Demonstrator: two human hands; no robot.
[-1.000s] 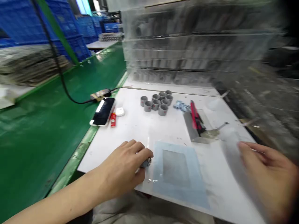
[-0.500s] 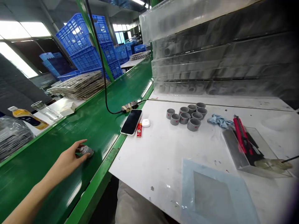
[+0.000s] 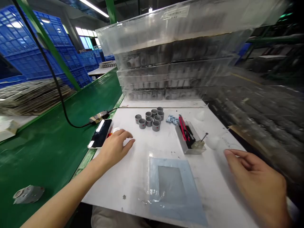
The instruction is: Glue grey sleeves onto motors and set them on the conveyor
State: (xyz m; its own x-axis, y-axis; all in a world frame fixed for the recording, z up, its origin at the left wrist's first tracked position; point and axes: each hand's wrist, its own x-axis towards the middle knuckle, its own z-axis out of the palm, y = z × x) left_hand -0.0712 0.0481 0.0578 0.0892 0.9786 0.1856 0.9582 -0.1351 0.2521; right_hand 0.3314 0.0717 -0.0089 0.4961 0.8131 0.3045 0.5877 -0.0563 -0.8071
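My left hand (image 3: 117, 145) hovers over the left part of the white table, its thumb and fingers apart and nothing between them. Beneath and behind it lie a phone (image 3: 101, 133) and a white earphone case (image 3: 116, 129), partly covered by the fingers. On the green conveyor belt (image 3: 59, 158), a grey fitting in clear wrap (image 3: 28, 193) rests apart from the hand. My right hand (image 3: 258, 182) is over the table's right edge, fingers loosely bent and no object visible in them. Several grey pipe rings (image 3: 149, 121) stand grouped on the table, beyond both hands.
A clear box (image 3: 190, 148) holds a red cutter (image 3: 182, 126) beside a blue crumpled cloth (image 3: 172, 119). A blue-bordered plastic sheet (image 3: 172, 186) lies in front. Stacked clear trays (image 3: 161, 69) of fittings rise at the back. A black cable (image 3: 63, 104) hangs over the belt.
My left hand has let go of the wrapped fitting on the belt and moved right, over the table. My right hand has come into view. The view has turned right.
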